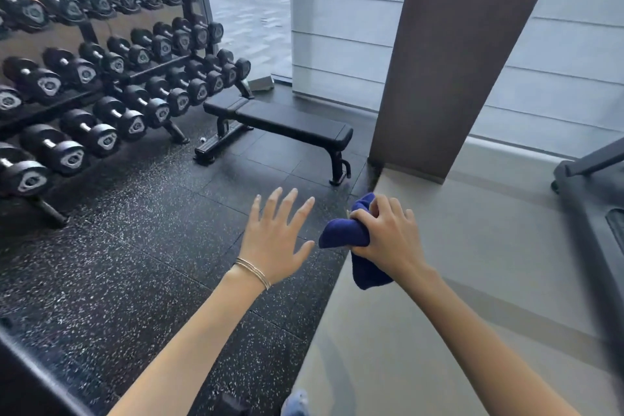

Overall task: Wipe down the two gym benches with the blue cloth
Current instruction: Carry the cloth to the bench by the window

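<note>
**Cloth in hand, first bench ahead and not yet touched**

Head view: the right hand [388, 233] is closed in a fist around the blue cloth [344, 233], which is bunched so that one fold sticks out to the left and a tail hangs below the wrist. Gripping it balled up like this probably keeps it from trailing while the person walks; it would need opening out to wipe with. The left hand [275, 240] is empty, palm down with fingers spread, held out in front, perhaps for balance or ready to brace on the pad.

One gym bench [280, 121] stands well ahead on the speckled rubber floor [135, 246], flat, just beside the dumbbell rack [94, 78] and near the pillar [449, 54]. Neither hand is near it, so wiping looks not yet begun. The dark shape at the lower left corner may be the second bench, but it is too cropped to tell.
</note>
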The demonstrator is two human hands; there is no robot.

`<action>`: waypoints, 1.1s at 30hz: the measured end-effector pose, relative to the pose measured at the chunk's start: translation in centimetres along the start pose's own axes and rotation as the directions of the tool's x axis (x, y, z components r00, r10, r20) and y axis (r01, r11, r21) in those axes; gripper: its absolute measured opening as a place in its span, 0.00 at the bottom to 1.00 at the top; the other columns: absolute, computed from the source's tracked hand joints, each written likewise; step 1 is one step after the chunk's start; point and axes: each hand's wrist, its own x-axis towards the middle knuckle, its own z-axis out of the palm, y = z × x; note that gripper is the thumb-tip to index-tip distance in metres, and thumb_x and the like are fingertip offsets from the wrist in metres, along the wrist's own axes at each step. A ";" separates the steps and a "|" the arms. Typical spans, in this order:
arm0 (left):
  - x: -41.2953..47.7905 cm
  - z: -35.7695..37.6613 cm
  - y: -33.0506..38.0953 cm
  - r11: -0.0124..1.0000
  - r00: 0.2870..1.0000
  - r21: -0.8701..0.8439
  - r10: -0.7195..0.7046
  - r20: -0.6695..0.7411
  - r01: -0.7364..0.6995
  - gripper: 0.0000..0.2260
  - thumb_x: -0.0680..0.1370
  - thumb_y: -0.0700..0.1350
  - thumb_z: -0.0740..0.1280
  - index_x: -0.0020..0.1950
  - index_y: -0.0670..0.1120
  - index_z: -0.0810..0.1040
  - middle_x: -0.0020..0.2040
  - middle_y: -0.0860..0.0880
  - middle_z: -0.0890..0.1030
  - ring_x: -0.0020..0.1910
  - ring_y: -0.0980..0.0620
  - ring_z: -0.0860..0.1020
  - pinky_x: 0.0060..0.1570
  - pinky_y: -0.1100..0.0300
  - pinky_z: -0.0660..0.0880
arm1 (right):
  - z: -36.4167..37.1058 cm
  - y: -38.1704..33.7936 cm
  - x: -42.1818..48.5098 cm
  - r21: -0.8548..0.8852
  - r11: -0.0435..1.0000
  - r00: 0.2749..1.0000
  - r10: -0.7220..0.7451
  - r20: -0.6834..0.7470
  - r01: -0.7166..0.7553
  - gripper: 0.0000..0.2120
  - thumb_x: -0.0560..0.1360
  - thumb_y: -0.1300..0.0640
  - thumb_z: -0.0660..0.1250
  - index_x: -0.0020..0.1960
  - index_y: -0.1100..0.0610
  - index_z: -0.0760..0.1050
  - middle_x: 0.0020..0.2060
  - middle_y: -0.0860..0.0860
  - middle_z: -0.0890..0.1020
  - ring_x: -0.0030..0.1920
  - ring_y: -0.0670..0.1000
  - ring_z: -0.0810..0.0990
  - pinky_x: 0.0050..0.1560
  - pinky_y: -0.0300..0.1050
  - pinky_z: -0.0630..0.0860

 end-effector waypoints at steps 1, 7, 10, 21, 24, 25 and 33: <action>1.0 0.4 -0.7 1.000 1.000 -0.009 -0.002 -0.013 0.002 0.33 0.76 0.63 0.54 0.77 0.55 0.45 0.78 0.47 0.51 0.76 0.43 0.47 0.73 0.40 0.48 | 0.4 0.1 1.0 0.006 1.000 1.000 0.000 -0.003 0.000 0.20 0.66 0.40 0.71 0.55 0.47 0.75 0.50 0.52 0.73 0.52 0.55 0.71 0.47 0.48 0.66; 9.0 2.5 -5.2 0.999 0.999 -0.002 0.033 -0.011 -0.033 0.34 0.76 0.63 0.54 0.77 0.54 0.44 0.78 0.46 0.48 0.76 0.43 0.44 0.73 0.40 0.44 | 2.4 0.4 8.3 0.054 0.998 1.000 0.011 -0.017 -0.010 0.21 0.63 0.43 0.75 0.52 0.48 0.78 0.46 0.52 0.75 0.47 0.55 0.74 0.43 0.47 0.66; 12.2 3.8 -6.8 0.999 0.999 -0.010 0.036 0.001 -0.036 0.34 0.75 0.63 0.55 0.77 0.54 0.46 0.78 0.45 0.49 0.76 0.43 0.44 0.73 0.39 0.44 | 3.6 0.2 12.1 0.096 0.995 1.000 0.025 -0.010 -0.024 0.21 0.60 0.45 0.76 0.51 0.49 0.79 0.44 0.53 0.75 0.45 0.57 0.74 0.42 0.48 0.67; 23.5 9.3 -9.0 1.000 0.996 0.014 -0.017 0.087 0.016 0.34 0.75 0.63 0.55 0.77 0.55 0.45 0.77 0.46 0.49 0.76 0.43 0.45 0.72 0.39 0.47 | 9.1 5.4 24.6 0.149 0.988 0.996 -0.059 0.062 0.049 0.21 0.64 0.42 0.72 0.55 0.48 0.77 0.47 0.53 0.74 0.48 0.56 0.72 0.46 0.50 0.69; 28.2 10.5 -9.0 0.999 0.994 0.031 -0.044 0.105 0.041 0.34 0.76 0.62 0.55 0.77 0.55 0.44 0.77 0.47 0.49 0.76 0.44 0.45 0.73 0.39 0.47 | 10.3 8.5 28.9 0.154 0.985 0.994 -0.093 0.061 0.082 0.22 0.66 0.40 0.70 0.57 0.47 0.75 0.49 0.52 0.73 0.50 0.55 0.71 0.48 0.49 0.69; 29.9 10.8 -9.0 0.998 0.992 0.036 -0.056 0.109 0.053 0.34 0.76 0.62 0.55 0.77 0.55 0.44 0.77 0.47 0.49 0.76 0.44 0.45 0.73 0.39 0.47 | 10.7 9.6 30.4 0.156 0.984 0.993 -0.102 0.061 0.091 0.23 0.66 0.39 0.70 0.58 0.47 0.75 0.50 0.52 0.73 0.50 0.55 0.71 0.49 0.49 0.69; 41.3 12.7 -8.1 0.993 0.982 0.032 -0.115 0.149 0.112 0.33 0.76 0.62 0.55 0.76 0.55 0.43 0.78 0.47 0.48 0.76 0.44 0.44 0.73 0.40 0.46 | 12.8 17.8 41.2 0.136 0.981 0.983 -0.155 0.096 0.141 0.24 0.67 0.37 0.69 0.60 0.46 0.73 0.53 0.52 0.73 0.52 0.54 0.70 0.51 0.49 0.66</action>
